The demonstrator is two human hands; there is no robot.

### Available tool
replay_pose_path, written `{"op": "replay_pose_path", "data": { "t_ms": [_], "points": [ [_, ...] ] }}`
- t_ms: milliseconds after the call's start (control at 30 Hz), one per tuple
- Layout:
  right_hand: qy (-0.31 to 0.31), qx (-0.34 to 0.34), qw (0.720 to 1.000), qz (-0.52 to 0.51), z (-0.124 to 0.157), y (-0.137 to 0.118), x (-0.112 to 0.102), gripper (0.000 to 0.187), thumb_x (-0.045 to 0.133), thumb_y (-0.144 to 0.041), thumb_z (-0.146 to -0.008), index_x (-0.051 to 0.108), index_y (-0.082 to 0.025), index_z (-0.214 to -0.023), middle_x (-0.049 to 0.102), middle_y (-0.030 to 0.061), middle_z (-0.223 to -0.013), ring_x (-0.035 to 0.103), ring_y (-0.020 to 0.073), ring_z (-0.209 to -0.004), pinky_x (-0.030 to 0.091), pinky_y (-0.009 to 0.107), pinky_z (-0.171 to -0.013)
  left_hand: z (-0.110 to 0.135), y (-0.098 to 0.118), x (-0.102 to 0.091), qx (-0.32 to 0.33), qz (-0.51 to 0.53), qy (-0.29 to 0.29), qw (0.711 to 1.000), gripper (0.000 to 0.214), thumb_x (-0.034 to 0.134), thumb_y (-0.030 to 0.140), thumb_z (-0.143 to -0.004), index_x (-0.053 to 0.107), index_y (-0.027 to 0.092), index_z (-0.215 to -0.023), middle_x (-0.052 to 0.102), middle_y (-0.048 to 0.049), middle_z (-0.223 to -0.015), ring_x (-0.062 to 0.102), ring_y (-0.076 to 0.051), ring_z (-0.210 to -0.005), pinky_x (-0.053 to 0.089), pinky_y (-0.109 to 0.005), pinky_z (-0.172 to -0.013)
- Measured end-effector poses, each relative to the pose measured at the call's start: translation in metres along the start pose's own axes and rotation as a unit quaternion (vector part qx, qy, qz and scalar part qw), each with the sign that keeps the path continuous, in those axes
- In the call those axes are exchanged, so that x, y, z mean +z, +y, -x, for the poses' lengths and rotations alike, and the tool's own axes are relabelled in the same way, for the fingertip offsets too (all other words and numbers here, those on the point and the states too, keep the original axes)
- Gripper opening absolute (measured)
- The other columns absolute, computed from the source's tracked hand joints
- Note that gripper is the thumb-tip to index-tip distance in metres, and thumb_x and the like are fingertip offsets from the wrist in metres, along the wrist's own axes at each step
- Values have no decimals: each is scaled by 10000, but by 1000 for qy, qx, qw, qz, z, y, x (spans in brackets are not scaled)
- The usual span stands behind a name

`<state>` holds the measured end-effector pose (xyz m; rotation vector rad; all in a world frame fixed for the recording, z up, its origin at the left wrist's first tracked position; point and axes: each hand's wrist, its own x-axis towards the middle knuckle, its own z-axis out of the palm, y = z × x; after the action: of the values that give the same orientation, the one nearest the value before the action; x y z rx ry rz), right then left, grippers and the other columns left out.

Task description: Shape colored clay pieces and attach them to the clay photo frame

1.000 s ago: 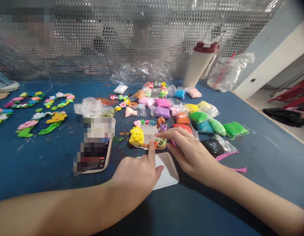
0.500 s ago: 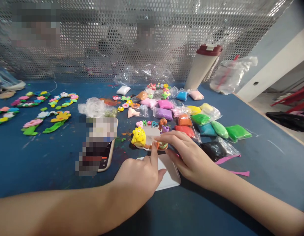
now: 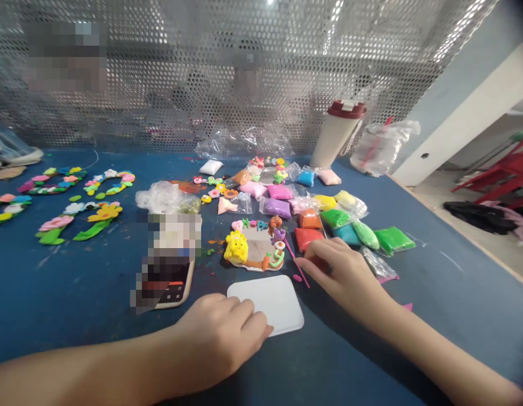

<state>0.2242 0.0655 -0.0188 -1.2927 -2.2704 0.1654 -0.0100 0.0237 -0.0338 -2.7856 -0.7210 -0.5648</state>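
Observation:
My left hand [image 3: 233, 332] is curled closed over the lower left edge of a white rounded board [image 3: 275, 304], with nothing seen in its fingers. My right hand [image 3: 339, 276] pinches at a thin pink stick tool [image 3: 301, 272], its thumb and index fingertip against it. A small pink clay piece [image 3: 297, 278] lies beside the stick. Beyond the board sits a decorated plaque [image 3: 258, 245] with clay letters along its top. On it are a yellow clay figure [image 3: 236, 248], an orange clay carrot [image 3: 266, 261] and a green curl [image 3: 278, 259].
Bagged clay, such as red [image 3: 307, 239] and green [image 3: 394, 241], spreads to the right. A phone [image 3: 176, 287] lies left of the plaque. Clay-flower rings [image 3: 109, 183] are at far left. A tumbler [image 3: 333, 135] stands before the perforated metal panel [image 3: 159, 73].
Both hands have drawn off the plaque, uncovering its front. My left hand has moved down and left, curling its index finger. My right hand has shifted right to the pink stick.

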Motion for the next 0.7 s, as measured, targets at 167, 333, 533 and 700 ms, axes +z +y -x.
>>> {"op": "replay_pose_path", "data": {
  "t_ms": [167,333,533,700],
  "points": [
    [-40,28,998,-47,2,1,5,217,498,-228,-937,462,-207,-724,569,7,-709,533,171,-678,417,297,-655,-9,-17,-19,-30,34,59,997,282,396,196,-964,478,204,-694,521,21,-571,504,-149,-510,317,-286,-462],
    [-30,33,999,23,1,-2,11,260,664,-335,-832,441,-201,-825,565,36,-814,531,218,-754,434,354,-683,-39,-74,-51,-349,187,40,917,213,339,309,-973,505,209,-883,582,-11,-824,565,-166,-761,429,-283,-683],
    [-2,-16,996,87,-7,-2,23,382,784,-314,-724,418,-206,-753,530,-12,-721,527,185,-671,403,303,-633,-59,-127,-9,-398,293,-94,864,313,364,445,-911,566,205,-912,670,-58,-938,614,-227,-884,469,-318,-737],
    [28,-101,980,169,-10,2,22,385,814,-346,-693,469,-186,-752,539,-12,-699,521,181,-658,368,300,-637,-64,-136,12,-407,321,-127,845,406,343,523,-889,574,190,-900,694,-94,-933,649,-238,-843,480,-322,-711]
  ]
}}
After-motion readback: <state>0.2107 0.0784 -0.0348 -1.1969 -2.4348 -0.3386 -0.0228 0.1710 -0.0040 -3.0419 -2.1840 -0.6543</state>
